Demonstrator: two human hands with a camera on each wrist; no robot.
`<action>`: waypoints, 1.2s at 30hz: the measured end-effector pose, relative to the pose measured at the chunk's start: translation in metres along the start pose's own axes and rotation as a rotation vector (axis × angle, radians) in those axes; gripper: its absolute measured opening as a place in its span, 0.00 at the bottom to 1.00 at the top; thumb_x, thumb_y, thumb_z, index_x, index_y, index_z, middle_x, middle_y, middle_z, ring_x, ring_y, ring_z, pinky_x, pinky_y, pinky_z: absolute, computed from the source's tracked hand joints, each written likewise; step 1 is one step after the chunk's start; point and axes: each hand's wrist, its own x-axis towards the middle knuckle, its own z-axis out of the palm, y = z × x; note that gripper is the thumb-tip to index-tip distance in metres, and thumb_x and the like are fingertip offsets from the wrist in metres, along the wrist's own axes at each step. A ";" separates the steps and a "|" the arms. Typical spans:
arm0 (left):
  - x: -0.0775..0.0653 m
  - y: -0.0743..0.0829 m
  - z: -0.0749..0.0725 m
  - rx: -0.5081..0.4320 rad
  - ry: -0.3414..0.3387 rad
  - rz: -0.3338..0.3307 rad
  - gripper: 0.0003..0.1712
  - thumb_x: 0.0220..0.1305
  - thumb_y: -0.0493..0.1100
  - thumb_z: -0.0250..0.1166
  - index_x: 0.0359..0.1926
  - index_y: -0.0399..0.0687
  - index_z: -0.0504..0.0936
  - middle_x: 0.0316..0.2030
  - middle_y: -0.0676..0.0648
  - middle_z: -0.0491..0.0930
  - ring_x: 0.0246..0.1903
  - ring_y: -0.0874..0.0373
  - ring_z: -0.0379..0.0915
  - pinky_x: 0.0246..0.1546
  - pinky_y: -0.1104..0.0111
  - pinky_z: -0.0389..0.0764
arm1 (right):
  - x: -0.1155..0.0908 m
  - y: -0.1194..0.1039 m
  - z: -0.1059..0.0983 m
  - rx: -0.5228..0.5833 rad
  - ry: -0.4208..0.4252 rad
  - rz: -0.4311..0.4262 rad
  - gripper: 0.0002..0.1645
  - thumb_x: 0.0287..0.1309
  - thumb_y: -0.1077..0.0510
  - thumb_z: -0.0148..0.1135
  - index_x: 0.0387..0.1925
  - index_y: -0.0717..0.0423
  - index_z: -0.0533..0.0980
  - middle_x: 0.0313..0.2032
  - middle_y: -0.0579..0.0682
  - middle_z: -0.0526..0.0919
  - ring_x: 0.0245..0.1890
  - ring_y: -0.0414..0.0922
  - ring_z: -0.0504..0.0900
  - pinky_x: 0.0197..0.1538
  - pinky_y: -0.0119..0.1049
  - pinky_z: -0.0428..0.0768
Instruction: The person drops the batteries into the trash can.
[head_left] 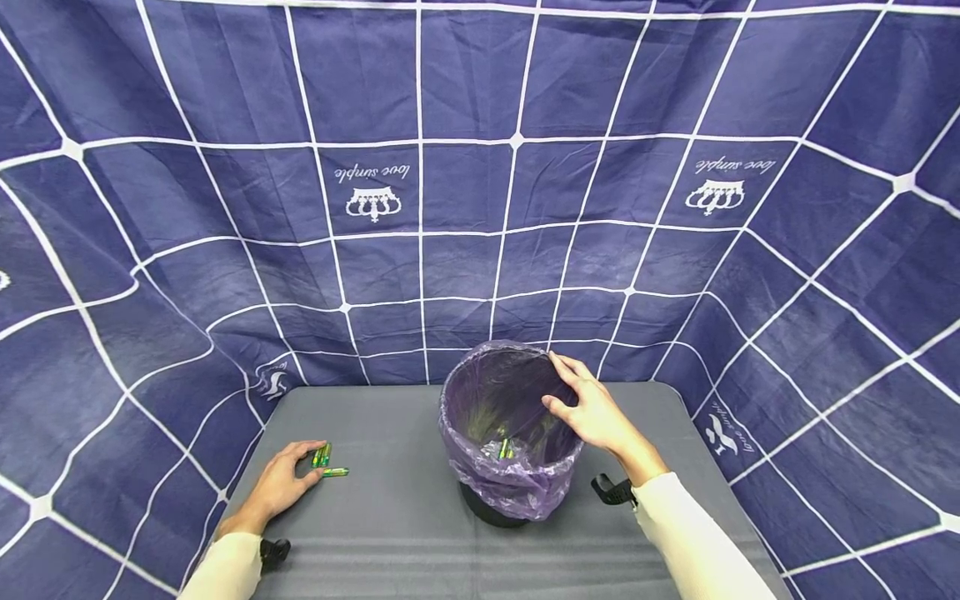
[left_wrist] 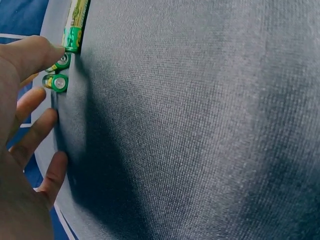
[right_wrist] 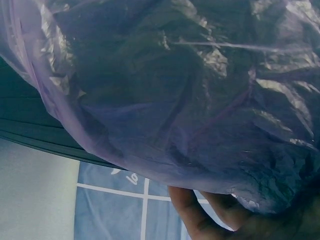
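Three green-and-yellow batteries lie on the grey surface at the left. Two [head_left: 321, 455] are side by side and one battery [head_left: 335, 472] lies crosswise nearer me. Around them my left hand [head_left: 279, 485] rests with fingers spread; the thumb tip [left_wrist: 56, 52] overlaps the battery ends in the left wrist view. A dark bin [head_left: 495, 510] lined with a purple plastic bag [head_left: 517, 483] stands in the middle. My right hand [head_left: 596, 412] holds its right rim, thumb over the inside and fingers along the outside. In the right wrist view, the bag hides the fingertips.
Inside the bin are batteries [head_left: 506, 448] and crumpled clear plastic [head_left: 492, 450]. The grey tabletop [head_left: 390, 533] is bounded at the back and sides by blue cloth [head_left: 465, 192] with white grid lines. A black strap [head_left: 613, 490] is on my right wrist.
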 end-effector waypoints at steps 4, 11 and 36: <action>0.001 -0.001 -0.002 -0.009 -0.048 -0.023 0.29 0.66 0.35 0.83 0.68 0.40 0.90 0.70 0.32 0.87 0.67 0.23 0.85 0.66 0.26 0.82 | 0.000 0.001 0.000 -0.005 0.002 0.004 0.49 0.77 0.55 0.74 0.91 0.58 0.65 0.85 0.63 0.72 0.86 0.69 0.72 0.88 0.71 0.69; 0.001 -0.004 -0.003 0.008 -0.081 -0.037 0.29 0.69 0.36 0.81 0.70 0.40 0.88 0.70 0.30 0.87 0.69 0.21 0.82 0.66 0.24 0.79 | 0.001 0.002 -0.001 -0.004 0.009 -0.001 0.48 0.78 0.54 0.74 0.90 0.59 0.65 0.85 0.63 0.72 0.86 0.70 0.73 0.87 0.72 0.69; -0.012 -0.004 0.014 0.009 0.121 -0.066 0.28 0.62 0.39 0.88 0.62 0.39 0.92 0.57 0.29 0.92 0.59 0.22 0.86 0.61 0.28 0.82 | 0.000 0.003 0.000 0.001 0.014 -0.001 0.48 0.77 0.54 0.74 0.90 0.58 0.66 0.84 0.63 0.73 0.84 0.70 0.75 0.86 0.72 0.71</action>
